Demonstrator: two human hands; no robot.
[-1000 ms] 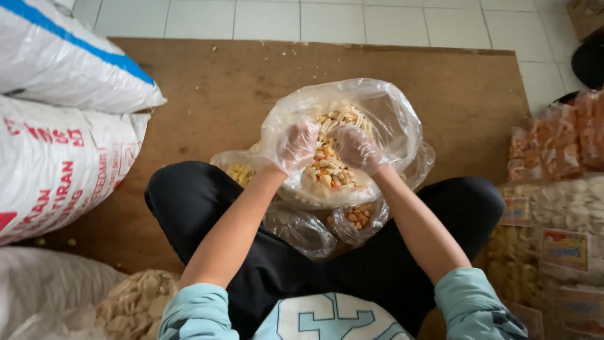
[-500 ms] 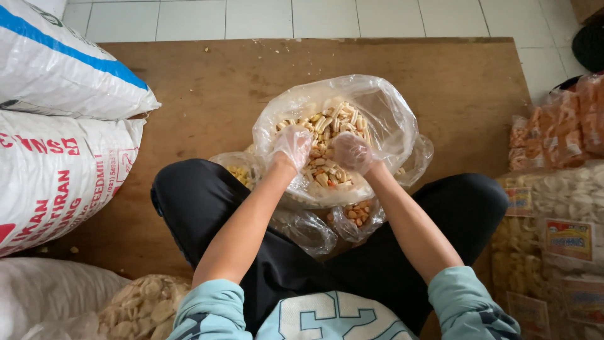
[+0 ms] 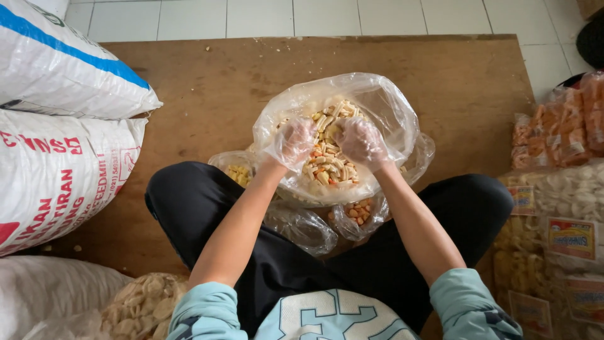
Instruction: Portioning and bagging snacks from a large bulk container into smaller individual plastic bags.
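Wooden board (image 3: 189, 94) is lying on the tiled floor (image 3: 264, 16), taking up most of the view. Two big white woven sacks (image 3: 63, 126) are stacking up along its left edge. Packaged snack bags (image 3: 553, 189) are piling up on the right side. The person is sitting cross-legged in black trousers (image 3: 207, 201) at the near edge.

Large clear plastic bag (image 3: 384, 107) is sitting open on the board just ahead of the knees, mouth facing up. Mixed crackers (image 3: 327, 160), pale sticks and orange bits, are filling its bottom.

Both hands are wearing thin clear plastic gloves and are reaching inside the bag mouth. Left hand (image 3: 294, 141) is curling loosely, fingers bent down and touching the crackers on the left of the heap. Right hand (image 3: 362, 141) is doing the same on the right, fingers half-closed over the heap. Can't tell if either is actually gripping crackers.

Smaller clear bags (image 3: 358, 214) with crackers are lying under the big bag, against the legs. A bag of pale round chips (image 3: 135, 305) is sitting at lower left.
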